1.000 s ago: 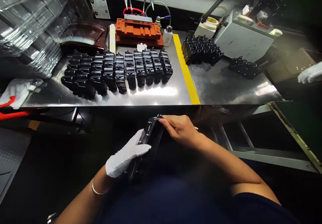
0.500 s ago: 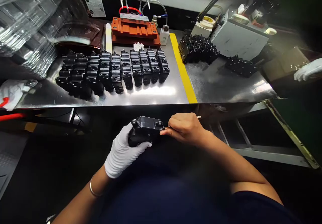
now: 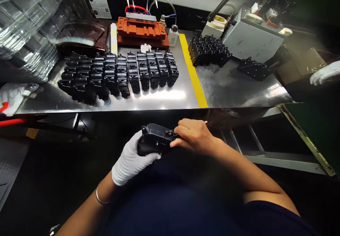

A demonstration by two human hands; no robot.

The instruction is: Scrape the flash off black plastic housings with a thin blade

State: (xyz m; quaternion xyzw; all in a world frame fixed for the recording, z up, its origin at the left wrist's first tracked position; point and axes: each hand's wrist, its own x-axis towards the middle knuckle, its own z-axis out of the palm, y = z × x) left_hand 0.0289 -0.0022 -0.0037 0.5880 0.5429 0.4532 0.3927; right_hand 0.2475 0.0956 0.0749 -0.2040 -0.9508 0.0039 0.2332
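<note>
In a white glove, my left hand [image 3: 130, 161] grips a black molded plastic housing [image 3: 155, 142] from its left side, thumb along the lower edge. The housing is held in the air before the bench, slightly tilted. My bare right hand [image 3: 195, 135] pinches a slim tool [image 3: 205, 122], whose pale end sticks out behind the knuckles. Its thin dark front end meets the right edge of the housing; the exact tip is too small to make out.
Rows of black housings [image 3: 122, 73] stand on the metal bench [image 3: 170, 103]. Behind them is an orange fixture [image 3: 142, 29] beside a white bottle [image 3: 173, 36]. Past the yellow tape [image 3: 195, 76] are more housings [image 3: 208, 50] and a grey box [image 3: 252, 34]. Another person's gloved hand [image 3: 325, 74] shows at right.
My left hand has shifted the housing slightly right and tilted its right end downward. Less of the tool's pale end shows behind my right hand, which still works at the housing's edge.
</note>
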